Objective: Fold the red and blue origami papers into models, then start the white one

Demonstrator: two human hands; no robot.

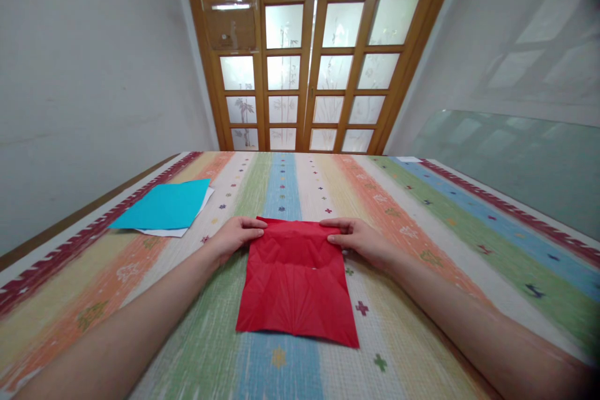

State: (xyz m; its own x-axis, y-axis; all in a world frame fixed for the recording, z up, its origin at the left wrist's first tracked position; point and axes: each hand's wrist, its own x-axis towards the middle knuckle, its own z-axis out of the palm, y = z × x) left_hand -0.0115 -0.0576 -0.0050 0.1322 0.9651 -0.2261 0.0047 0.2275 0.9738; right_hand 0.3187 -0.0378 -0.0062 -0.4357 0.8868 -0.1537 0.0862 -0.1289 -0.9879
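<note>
A creased red paper sheet (296, 284) lies flat on the striped tablecloth (422, 244) in front of me. My left hand (233, 236) pinches the sheet's far left corner, thumb on top. My right hand (359, 239) pinches the far right corner the same way. Both forearms reach in from the near edge on either side of the sheet. The far edge of the paper looks slightly lifted between my fingers.
A blue paper sheet (165, 205) lies on a white sheet (174, 232) at the table's left side. Wooden glass-paned doors (309, 69) stand beyond the far edge. A dark red border (70, 247) runs along the cloth's left side.
</note>
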